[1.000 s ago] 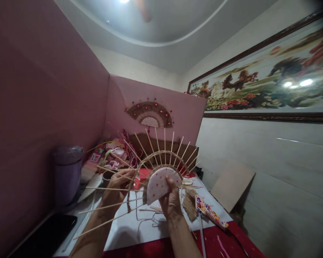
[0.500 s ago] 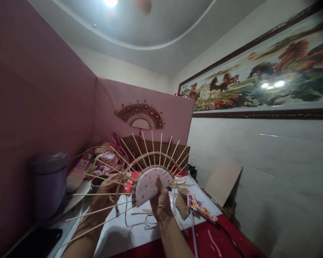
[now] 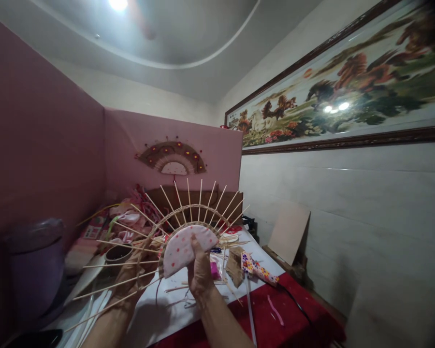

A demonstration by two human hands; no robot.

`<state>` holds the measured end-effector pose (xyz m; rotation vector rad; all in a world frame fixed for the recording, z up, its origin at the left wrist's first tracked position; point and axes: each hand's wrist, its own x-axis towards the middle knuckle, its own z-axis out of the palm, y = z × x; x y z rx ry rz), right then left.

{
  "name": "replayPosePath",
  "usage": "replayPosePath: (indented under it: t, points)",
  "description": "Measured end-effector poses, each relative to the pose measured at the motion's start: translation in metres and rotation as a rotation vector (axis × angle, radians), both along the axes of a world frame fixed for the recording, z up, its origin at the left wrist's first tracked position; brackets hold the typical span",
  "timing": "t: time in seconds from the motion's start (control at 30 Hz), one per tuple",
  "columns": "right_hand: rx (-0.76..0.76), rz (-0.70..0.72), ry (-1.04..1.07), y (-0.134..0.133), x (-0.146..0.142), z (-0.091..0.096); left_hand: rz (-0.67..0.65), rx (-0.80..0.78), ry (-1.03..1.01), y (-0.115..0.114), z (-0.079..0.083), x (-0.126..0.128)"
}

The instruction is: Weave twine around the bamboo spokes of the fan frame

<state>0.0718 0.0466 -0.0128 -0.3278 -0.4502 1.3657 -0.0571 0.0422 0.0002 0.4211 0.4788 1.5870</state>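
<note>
A fan frame of thin wooden sticks (image 3: 201, 193) spreads from a white half-round base (image 3: 186, 251) with red dots, edged in brown burlap. A braided twine band (image 3: 183, 208) arcs across the sticks. My right hand (image 3: 201, 273) grips the base from below, thumb on its front face. At the left side, my left hand (image 3: 139, 266) is closed on the band and sticks; its fingers are partly hidden behind them. Loose sticks and thin cord lie on the white tabletop beneath.
A flower-patterned glue gun (image 3: 259, 268) rests on the right beside a burlap scrap (image 3: 235, 268). Ahead, a finished decorated fan (image 3: 174, 157) hangs on a pink panel. A cup (image 3: 118, 252), a heap of pink material (image 3: 130, 220) and a lidded bin (image 3: 34, 270) are on the left.
The view has turned right, so the surroundings sit further left. Both hands still hold the fan frame. The left part of the twine band now lies closer along the lower sticks.
</note>
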Motion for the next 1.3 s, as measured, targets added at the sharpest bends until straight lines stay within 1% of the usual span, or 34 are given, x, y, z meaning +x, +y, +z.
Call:
replayPosePath:
  t: [0.17,0.33,0.47,0.7,0.9,1.03,1.17,1.23,1.3]
  points:
    - [0.011,-0.040,-0.009,0.006,-0.001,-0.004,-0.050,-0.004,-0.063,0.010,-0.008,0.001]
    - [-0.005,-0.045,-0.019,0.008,-0.002,-0.006,-0.042,-0.099,-0.047,0.006,-0.002,0.005]
    - [-0.039,-0.049,-0.014,0.007,-0.002,-0.004,-0.048,-0.056,-0.032,0.003,0.000,0.008]
    - [-0.025,-0.056,-0.027,0.007,-0.002,-0.005,-0.048,-0.075,-0.029,0.001,-0.003,0.008]
    - [0.000,-0.085,0.003,0.008,-0.001,-0.004,-0.045,-0.063,-0.041,0.007,-0.008,0.004]
    - [0.000,-0.095,0.031,0.008,-0.001,-0.004,-0.093,-0.024,-0.023,0.010,-0.016,0.004]
    - [0.021,-0.175,0.016,0.009,-0.001,-0.005,-0.151,0.058,0.052,0.013,-0.030,0.012]
    - [0.022,-0.254,-0.028,0.009,0.000,-0.004,-0.145,0.030,0.102,0.014,-0.036,0.018]
    - [0.035,-0.349,-0.088,0.010,0.002,-0.004,-0.133,0.005,0.158,0.014,-0.038,0.023]
